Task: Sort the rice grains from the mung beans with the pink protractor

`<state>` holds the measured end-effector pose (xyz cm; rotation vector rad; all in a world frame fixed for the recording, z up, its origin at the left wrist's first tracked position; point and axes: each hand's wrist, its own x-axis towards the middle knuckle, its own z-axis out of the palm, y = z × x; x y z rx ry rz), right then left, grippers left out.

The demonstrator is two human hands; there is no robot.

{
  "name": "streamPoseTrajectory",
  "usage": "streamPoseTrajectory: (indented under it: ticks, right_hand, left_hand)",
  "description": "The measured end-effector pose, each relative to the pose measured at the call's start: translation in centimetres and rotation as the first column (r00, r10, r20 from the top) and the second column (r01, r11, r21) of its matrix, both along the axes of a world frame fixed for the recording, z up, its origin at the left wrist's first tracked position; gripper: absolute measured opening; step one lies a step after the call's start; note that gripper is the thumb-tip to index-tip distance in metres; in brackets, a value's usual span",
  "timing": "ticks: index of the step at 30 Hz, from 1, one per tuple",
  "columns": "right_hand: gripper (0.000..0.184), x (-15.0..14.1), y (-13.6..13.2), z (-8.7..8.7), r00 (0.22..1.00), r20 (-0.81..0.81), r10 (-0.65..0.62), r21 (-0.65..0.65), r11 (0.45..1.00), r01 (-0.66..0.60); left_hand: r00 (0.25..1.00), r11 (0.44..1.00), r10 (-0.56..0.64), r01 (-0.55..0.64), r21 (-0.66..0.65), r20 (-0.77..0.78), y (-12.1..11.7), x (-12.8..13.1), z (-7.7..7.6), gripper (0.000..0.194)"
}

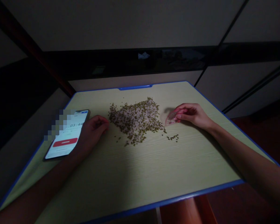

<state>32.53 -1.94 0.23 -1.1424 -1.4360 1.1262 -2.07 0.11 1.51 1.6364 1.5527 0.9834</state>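
A loose pile of small green beans mixed with pale grains (137, 119) is spread over the middle of the table. Just off its left edge, my left hand (95, 129) rests with curled fingers drawn together; whether anything is inside them cannot be made out. On the other side, my right hand (192, 115) pinches a see-through plastic piece with pinkish-red parts (171, 118) between thumb and fingers. That piece points toward the pile's right edge, and its exact kind is unclear. A few stray green beans (173, 137) lie below it.
A phone (65, 140) with a lit timer screen and red button lies at the left, partly covered by my left wrist. The pale wood-look table (154, 177) has a blue rim. Light cabinet panels with a dark glossy band (121, 60) stand behind it.
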Motion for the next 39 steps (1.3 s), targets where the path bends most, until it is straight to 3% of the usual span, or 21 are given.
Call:
streamPoseTrajectory:
  ticks: [5, 11, 16, 23, 30, 36, 39]
  right_hand:
    - [0.021, 0.22, -0.09, 0.11, 0.998, 0.031, 0.051, -0.026, 0.998, -0.051]
    - [0.019, 0.02, -0.04, 0.09, 0.999, 0.010, -0.034, -0.018, 0.999, 0.035]
    - [0.019, -0.19, -0.22, 0.24, 1.000, 0.026, 0.017, -0.035, 0.999, -0.016]
    - [0.017, -0.06, -0.07, 0.02, 0.998, 0.014, -0.055, 0.009, 0.998, 0.055]
    - [0.020, -0.28, -0.17, 0.30, 0.999, 0.043, -0.021, -0.027, 0.999, 0.022]
    - [0.022, -0.52, 0.11, 0.36, 0.991, 0.048, -0.126, 0.005, 0.992, 0.126]
    - [0.023, -0.64, 0.19, 0.37, 0.992, 0.055, -0.116, 0.006, 0.993, 0.116]
  left_hand:
    - [1.000, 1.000, -0.008, 0.008, -0.008, -0.002, 0.13, -0.02, -0.08, 0.010]
    - [1.000, 1.000, -0.002, 0.003, 0.002, -0.020, 0.12, 0.07, -0.02, 0.010]
    - [1.000, 1.000, -0.001, 0.001, -0.008, -0.012, 0.10, 0.07, -0.06, 0.010]
    - [1.000, 1.000, -0.009, 0.009, -0.012, -0.023, 0.00, -0.05, 0.01, 0.010]
    - [0.999, 1.000, -0.016, 0.016, -0.015, -0.044, 0.04, 0.01, 0.09, 0.009]
    - [0.999, 1.000, -0.010, 0.009, -0.020, -0.033, 0.07, 0.06, 0.17, 0.008]
    - [0.999, 1.000, -0.011, 0.010, -0.024, -0.043, -0.05, 0.16, 0.35, 0.008]
